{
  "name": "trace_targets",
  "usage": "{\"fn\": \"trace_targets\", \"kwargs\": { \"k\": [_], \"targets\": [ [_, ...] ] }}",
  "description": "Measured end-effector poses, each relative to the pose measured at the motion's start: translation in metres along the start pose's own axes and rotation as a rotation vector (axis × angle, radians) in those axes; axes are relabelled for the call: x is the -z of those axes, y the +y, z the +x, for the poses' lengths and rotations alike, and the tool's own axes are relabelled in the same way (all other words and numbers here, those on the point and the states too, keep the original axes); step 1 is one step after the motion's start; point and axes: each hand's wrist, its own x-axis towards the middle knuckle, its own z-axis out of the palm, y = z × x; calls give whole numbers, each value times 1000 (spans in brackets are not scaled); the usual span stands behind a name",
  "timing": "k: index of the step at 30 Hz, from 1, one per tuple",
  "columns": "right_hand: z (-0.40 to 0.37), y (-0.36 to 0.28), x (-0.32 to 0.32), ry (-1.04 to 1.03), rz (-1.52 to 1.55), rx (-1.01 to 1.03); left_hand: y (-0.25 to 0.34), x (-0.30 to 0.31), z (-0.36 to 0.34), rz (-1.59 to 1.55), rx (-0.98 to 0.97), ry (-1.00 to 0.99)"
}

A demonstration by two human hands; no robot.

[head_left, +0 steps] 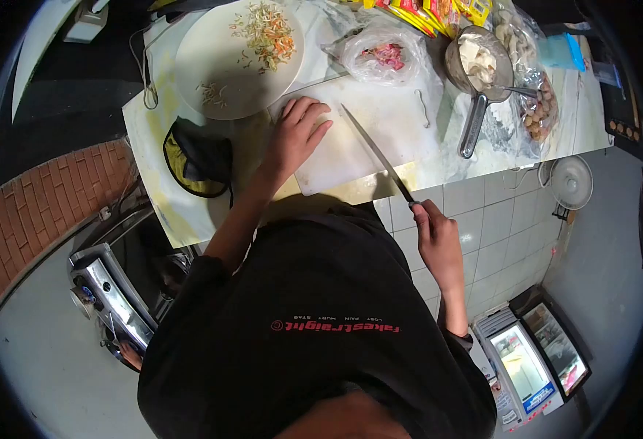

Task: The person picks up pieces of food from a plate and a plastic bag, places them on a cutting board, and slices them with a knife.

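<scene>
**Black shirt (314, 322) close below us, two hands at the cutting board (387, 121)**

Nearest to us is the black shirt with a line of red letters across it, and both arms go out from it toward the far side.

The left hand (298, 137) lies open and flat, palm down, on the left end of the white cutting board, with the fingers spread a little. The right hand (435, 235) is closed around the handle of a long knife (377, 154). This hand is at the near edge of the counter (171, 205), in front of the tiled wall. The blade goes slanted over the board, with the tip pointing far and left, near the left hand but apart from it. We cannot tell if the blade touches the board.

Just left of the left hand lies a black and yellow bag (197, 157). Farther away stands a white plate (212, 51) with shredded vegetables (267, 33). To the right of it are a clear plastic bag (384, 55) with something pink inside, and a metal pot (479, 62) with a long handle.
</scene>
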Motion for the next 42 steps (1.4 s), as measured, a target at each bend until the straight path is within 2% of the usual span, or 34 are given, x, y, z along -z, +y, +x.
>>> {"fn": "trace_targets", "kwargs": {
  "k": [3, 5, 12, 22, 28, 32, 35, 37, 41, 42],
  "targets": [
    [-2, 7, 0, 4, 113, -39, 1, -8, 6, -31, -16, -14],
    [-3, 9, 1, 53, 164, -44, 0, -12, 11, 63, -119, -74],
    [-13, 24, -3, 66, 179, -79, -3, -20, 23, 176, -266, -132],
    [-24, 29, -6, 145, 375, -130, 23, -8, 125, 149, -440, 12],
    [-29, 30, -14, 158, 398, -116, 3, -15, 149, 194, -412, 1],
    [-31, 27, -18, 141, 398, -126, 0, 0, 135, 61, -382, 56],
    [-28, 29, -22, 137, 399, -119, 3, 22, 106, 28, -266, 76],
    [-25, 28, -24, 126, 414, -111, 1, 30, 72, -12, -117, -13],
    [-14, 27, -27, 72, 417, -109, -11, 14, 5, -69, -75, -102],
    [-12, 25, -28, 60, 410, -96, -13, 9, -4, 1, -137, -82]
  ]
}}
